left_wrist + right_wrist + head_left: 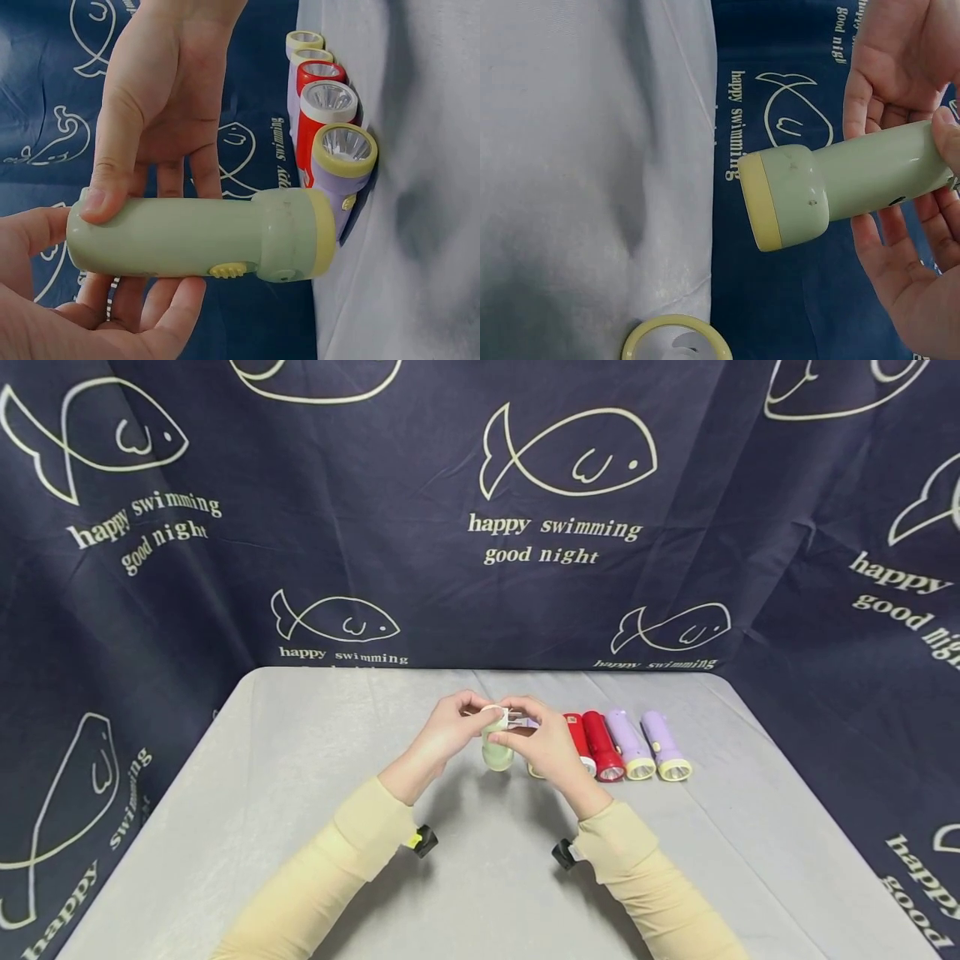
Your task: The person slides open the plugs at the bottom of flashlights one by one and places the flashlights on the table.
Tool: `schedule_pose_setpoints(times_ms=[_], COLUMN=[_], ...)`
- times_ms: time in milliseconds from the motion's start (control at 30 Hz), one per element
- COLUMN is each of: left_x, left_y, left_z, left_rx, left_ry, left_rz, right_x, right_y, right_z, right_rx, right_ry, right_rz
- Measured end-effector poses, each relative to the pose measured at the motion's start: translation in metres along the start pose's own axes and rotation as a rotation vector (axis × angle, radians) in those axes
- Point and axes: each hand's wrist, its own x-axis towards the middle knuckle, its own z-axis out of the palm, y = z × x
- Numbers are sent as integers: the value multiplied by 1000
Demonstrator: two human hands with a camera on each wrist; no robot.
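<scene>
A pale green flashlight with a yellow rim is held above the table by both hands, its lens end pointing down. My left hand grips its tail end, with the thumb on top. My right hand holds the same end from the other side. In the left wrist view, the right thumb presses the flashlight's body near the tail, above its yellow switch. The right wrist view shows the yellow rim side-on, so the lens is hidden.
Several flashlights stand or lie in a row right of the hands: a red one, purple ones with yellow rims, and a red one with a white rim. The grey cloth-covered table meets a dark blue curtain behind.
</scene>
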Motion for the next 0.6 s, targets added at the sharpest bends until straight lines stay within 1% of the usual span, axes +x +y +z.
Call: schedule_pose_setpoints(times_ms=[167, 333, 433, 533, 600], left_x=[-2, -5, -8, -11, -12], left_y=[1, 3, 2, 0, -4], left_z=[-2, -5, -7, -10, -12], left_rx=[8, 62, 84, 74, 63], left_ry=[16, 17, 11, -2, -16], left_rz=[29, 60, 93, 136, 179], right_x=[1, 3, 4, 5, 6], right_y=[-3, -6, -10, -13, -16], right_z=[-2, -2, -2, -2, -2], right_rx=[-25, -17, -13, -2, 12], right_ry=[6, 7, 12, 19, 20], right_rz=[-6, 21, 47, 87, 108])
